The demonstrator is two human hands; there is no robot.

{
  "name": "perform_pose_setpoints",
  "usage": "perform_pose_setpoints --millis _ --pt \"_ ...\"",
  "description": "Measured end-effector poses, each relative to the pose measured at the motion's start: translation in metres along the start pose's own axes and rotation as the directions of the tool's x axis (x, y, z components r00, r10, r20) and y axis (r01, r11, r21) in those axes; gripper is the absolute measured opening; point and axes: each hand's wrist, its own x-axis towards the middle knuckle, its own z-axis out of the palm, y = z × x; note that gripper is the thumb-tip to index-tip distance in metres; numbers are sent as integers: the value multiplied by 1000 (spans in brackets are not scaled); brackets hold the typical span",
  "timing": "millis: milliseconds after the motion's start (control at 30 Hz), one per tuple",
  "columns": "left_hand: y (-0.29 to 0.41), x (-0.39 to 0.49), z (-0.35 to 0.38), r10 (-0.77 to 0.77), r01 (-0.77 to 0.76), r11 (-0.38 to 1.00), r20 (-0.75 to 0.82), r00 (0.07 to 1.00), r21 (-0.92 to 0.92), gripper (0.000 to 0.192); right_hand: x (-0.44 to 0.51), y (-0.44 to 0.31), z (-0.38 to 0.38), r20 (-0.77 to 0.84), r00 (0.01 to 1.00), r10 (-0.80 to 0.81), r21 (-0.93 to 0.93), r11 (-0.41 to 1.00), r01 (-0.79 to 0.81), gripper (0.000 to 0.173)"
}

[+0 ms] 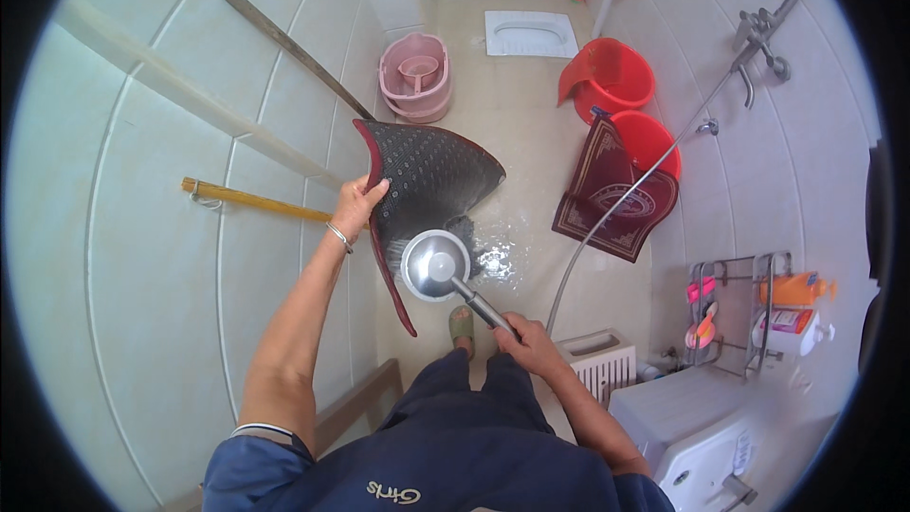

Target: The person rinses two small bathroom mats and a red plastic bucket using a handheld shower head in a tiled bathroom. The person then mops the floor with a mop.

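Observation:
My left hand point(359, 210) grips the red-bound edge of a floor mat point(434, 163) and holds it up, curled. Its dark, dotted backing faces me. In my right hand point(530, 341) is the handle of a stainless-steel water dipper point(435, 264). The dipper's round bowl is close to the mat's lower part and hides some of it. Wet patches shine on the tiled floor point(498, 267) beside the bowl, and a dark wet area lies at the mat's lower edge.
Two red buckets point(633, 75) stand at right; a maroon patterned mat point(625, 199) drapes over the nearer. Pink buckets point(416, 103) stand back left, near a squat toilet point(532, 34). Two poles point(284, 43) lean left. A shower hose point(597, 227) hangs right, above a washbasin point(704, 469).

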Motion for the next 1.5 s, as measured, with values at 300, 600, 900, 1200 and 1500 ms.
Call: perform_pose_setpoints --millis 300,600,900,1200,1500 --pt "20 -9 6 -9 7 997 30 999 76 24 -10 4 9 114 986 -125 -7 992 126 26" --pt "21 -32 2 95 -131 923 117 989 362 23 21 -9 -18 -69 993 -101 27 994 103 25" --pt "3 -52 -3 72 -104 848 82 994 519 23 54 -49 -43 -172 983 -67 181 979 98 29" --pt "-13 -75 -13 72 -104 800 78 994 591 29 49 -44 -41 -128 991 24 258 966 10 29" --pt "-29 -92 -22 12 -21 898 24 1000 439 28 42 -55 -38 -80 995 51 274 961 -27 29"
